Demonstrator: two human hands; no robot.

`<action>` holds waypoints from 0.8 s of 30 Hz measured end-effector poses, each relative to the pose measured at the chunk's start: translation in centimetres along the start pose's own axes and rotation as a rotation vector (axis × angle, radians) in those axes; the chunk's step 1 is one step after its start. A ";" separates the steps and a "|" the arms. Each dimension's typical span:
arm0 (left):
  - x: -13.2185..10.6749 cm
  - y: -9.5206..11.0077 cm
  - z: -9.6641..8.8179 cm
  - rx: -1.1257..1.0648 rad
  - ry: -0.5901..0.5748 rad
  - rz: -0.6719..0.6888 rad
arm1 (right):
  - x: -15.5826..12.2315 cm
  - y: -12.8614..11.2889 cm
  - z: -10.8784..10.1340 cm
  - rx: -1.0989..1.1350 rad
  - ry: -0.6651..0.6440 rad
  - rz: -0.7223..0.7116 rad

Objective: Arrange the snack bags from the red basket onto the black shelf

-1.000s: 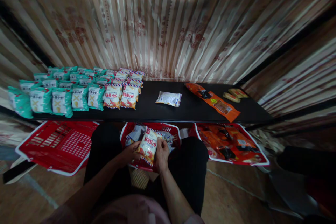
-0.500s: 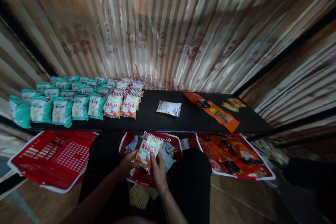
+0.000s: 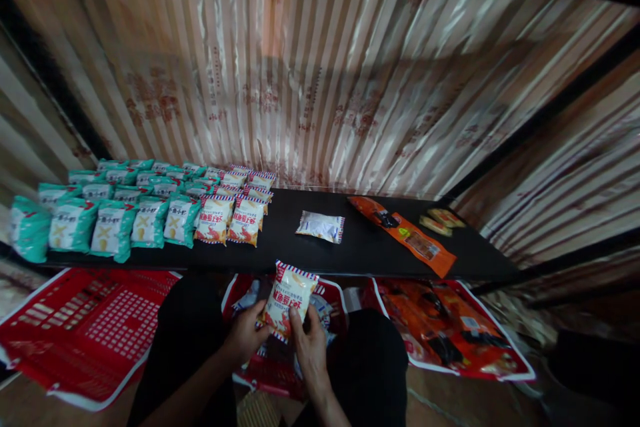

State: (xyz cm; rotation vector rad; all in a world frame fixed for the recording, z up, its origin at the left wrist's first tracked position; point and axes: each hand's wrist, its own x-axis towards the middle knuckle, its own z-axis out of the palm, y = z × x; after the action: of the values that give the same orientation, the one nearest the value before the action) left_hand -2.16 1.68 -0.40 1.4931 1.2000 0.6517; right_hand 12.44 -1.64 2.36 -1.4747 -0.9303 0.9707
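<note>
Between my two hands is a small snack bag (image 3: 289,297), white and orange with a striped red and blue top edge, its printed front towards me. My left hand (image 3: 246,333) grips its left side, fingers closed. On its lower right, my right hand (image 3: 309,340) presses with the thumb on the front. Below the bag, a red basket (image 3: 341,293) between my knees holds more packets, partly hidden by my hands. Two matching snack bags (image 3: 245,220) stand at the front of a group on the black shelf (image 3: 290,260). One white packet (image 3: 320,227) lies flat farther right.
Rows of teal snack bags (image 3: 73,225) fill the shelf's left end. Orange packages (image 3: 410,237) and small yellow packets (image 3: 440,220) lie on the right. A red basket (image 3: 120,327) is at lower left; another basket (image 3: 515,360) at lower right holds orange packages. A striped curtain (image 3: 310,67) hangs behind.
The view has tilted up slightly, so the shelf and baskets sit lower. Both hands still hold the snack bag, now raised a little closer to the shelf edge.
</note>
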 end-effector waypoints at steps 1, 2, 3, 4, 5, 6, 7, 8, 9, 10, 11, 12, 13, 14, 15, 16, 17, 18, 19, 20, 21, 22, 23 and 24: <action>0.0 0.6 -0.1 0.112 0.045 0.007 | 0.3 -0.1 -0.1 -0.013 0.004 -0.016; 0.0 1.3 -0.1 0.218 0.097 0.019 | 0.6 -0.3 -0.2 -0.025 0.003 -0.030; 0.1 1.8 -0.1 0.316 0.142 0.040 | 1.0 -0.5 -0.3 -0.035 0.000 -0.040; 0.1 2.4 -0.1 0.399 0.181 0.072 | 1.4 -0.7 -0.3 -0.039 -0.004 -0.046; 0.2 2.8 -0.1 0.471 0.218 0.113 | 1.8 -1.0 -0.3 -0.037 -0.006 -0.050; 0.4 3.3 -0.1 0.535 0.251 0.158 | 2.2 -1.4 -0.3 -0.034 -0.006 -0.052; 0.6 3.7 -0.1 0.592 0.284 0.203 | 2.6 -1.9 -0.3 -0.032 -0.006 -0.055; 0.9 4.1 -0.2 0.644 0.314 0.242 | 3.1 -2.3 -0.3 -0.037 -0.006 -0.061; 1.2 4.5 -0.2 0.692 0.340 0.273 | 3.5 -2.8 -0.3 -0.052 -0.010 -0.070; 1.5 4.9 -0.3 0.734 0.360 0.297 | 4.0 -3.2 -0.3 -0.072 -0.015 -0.081; 1.9 5.4 -0.3 0.772 0.374 0.318 | 4.5 -3.7 -0.3 -0.087 -0.023 -0.089; 2.3 5.8 -0.4 0.807 0.383 0.339 | 5.1 -4.0 -0.3 -0.101 -0.028 -0.094; 2.8 6.2 -0.5 0.839 0.390 0.360 | 5.6 -4.4 -0.3 -0.109 -0.036 -0.097; 3.3 6.6 -0.7 0.871 0.397 0.382 | 6.1 -4.7 -0.3 -0.111 -0.041 -0.103; 3.7 7.0 -0.8 0.899 0.403 0.405 | 6.7 -4.9 -0.3 -0.112 -0.043 -0.112; 4.3 7.4 -0.9 0.923 0.409 0.427 | 7.3 -5.2 -0.3 -0.109 -0.043 -0.126; 4.8 7.8 -1.1 0.941 0.414 0.449 | 7.9 -5.4 -0.3 -0.107 -0.040 -0.140; 5.4 8.1 -1.2 0.951 0.419 0.467 | 8.5 -5.6 -0.3 -0.108 -0.034 -0.151; 6.1 8.5 -1.3 0.957 0.426 0.481 | 9.3 -5.7 -0.2 -0.113 -0.025 -0.158; 6.8 9.0 -1.5 0.964 0.434 0.489 | 10.0 -5.9 -0.2 -0.121 -0.018 -0.160; 7.5 9.3 -1.6 0.969 0.439 0.496 | 10.9 -6.1 -0.2 -0.129 -0.015 -0.162; 8.3 9.7 -1.7 0.977 0.445 0.499 | 11.7 -6.2 -0.1 -0.135 -0.009 -0.170; 9.0 10.1 -1.8 0.985 0.453 0.501 | 12.6 -6.4 -0.1 -0.142 -0.007 -0.185; 9.8 10.4 -1.8 0.990 0.465 0.505 | 13.5 -6.5 0.0 -0.153 -0.001 -0.207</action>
State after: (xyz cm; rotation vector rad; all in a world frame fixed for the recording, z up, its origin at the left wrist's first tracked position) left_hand 3.18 12.13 8.02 2.6317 1.6290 0.8118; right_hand 17.04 11.57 7.74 -1.4703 -1.1537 0.7629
